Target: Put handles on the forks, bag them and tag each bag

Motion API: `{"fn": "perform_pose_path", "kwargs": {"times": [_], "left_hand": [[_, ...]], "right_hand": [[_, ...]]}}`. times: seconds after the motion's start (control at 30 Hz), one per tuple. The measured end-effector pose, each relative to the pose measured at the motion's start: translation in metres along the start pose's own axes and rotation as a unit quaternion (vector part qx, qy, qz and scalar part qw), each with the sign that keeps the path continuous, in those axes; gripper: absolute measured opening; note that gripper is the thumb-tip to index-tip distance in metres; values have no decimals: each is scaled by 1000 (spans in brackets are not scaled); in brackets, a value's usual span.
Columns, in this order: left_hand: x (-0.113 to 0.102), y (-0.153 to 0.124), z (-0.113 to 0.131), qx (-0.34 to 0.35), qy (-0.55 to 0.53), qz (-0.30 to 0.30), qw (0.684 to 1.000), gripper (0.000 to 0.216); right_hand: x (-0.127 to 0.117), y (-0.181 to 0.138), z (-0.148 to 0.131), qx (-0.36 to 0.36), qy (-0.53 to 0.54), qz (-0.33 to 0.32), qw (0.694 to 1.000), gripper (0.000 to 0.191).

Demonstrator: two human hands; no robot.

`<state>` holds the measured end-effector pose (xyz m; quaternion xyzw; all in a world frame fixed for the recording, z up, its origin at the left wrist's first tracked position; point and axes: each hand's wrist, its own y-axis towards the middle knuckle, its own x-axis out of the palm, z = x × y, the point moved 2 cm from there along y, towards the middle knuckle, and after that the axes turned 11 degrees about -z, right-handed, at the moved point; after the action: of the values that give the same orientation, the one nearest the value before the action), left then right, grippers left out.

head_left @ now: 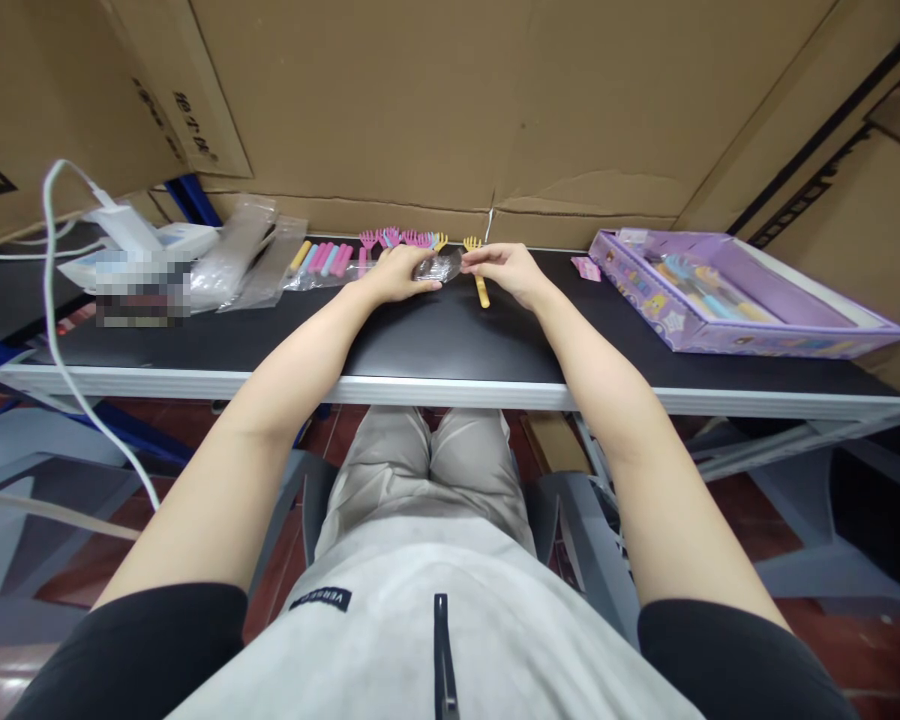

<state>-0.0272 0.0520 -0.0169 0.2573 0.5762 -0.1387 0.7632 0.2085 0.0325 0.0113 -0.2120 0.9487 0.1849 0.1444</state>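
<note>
My left hand (396, 273) lies on the black tabletop (435, 340), its fingers curled on a small clear plastic bag (440, 266). My right hand (506, 270) is just right of the bag, fingers pinched at its right end. A yellow toy fork (479, 268) lies under the right hand's fingers. Behind the hands lies a row of several pink forks (397, 238) and several pastel handles (322, 258) in pink, blue and yellow.
An open purple toy box (727, 292) sits at the right. A small pink card (586, 267) lies beside it. Clear empty bags (247, 250) and a white device with a cable (131, 240) are at the left. Cardboard boxes (450, 110) wall the back.
</note>
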Motion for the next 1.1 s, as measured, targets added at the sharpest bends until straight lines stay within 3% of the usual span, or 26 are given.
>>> {"fn": "perform_pose_path", "kwargs": {"times": [0.37,0.6,1.1], "left_hand": [[4,2,-2,1,-1,-19,1000,78],[7,4,-7,41,-23,0,999,79],[12,8,7,81,-14,35,996,70]], "right_hand": [[-2,3,6,11,-23,6,1000,15],[2,-1,-1,69,-35,5,997,15],[17,-14,-23,161,98,-37,981,17]]}}
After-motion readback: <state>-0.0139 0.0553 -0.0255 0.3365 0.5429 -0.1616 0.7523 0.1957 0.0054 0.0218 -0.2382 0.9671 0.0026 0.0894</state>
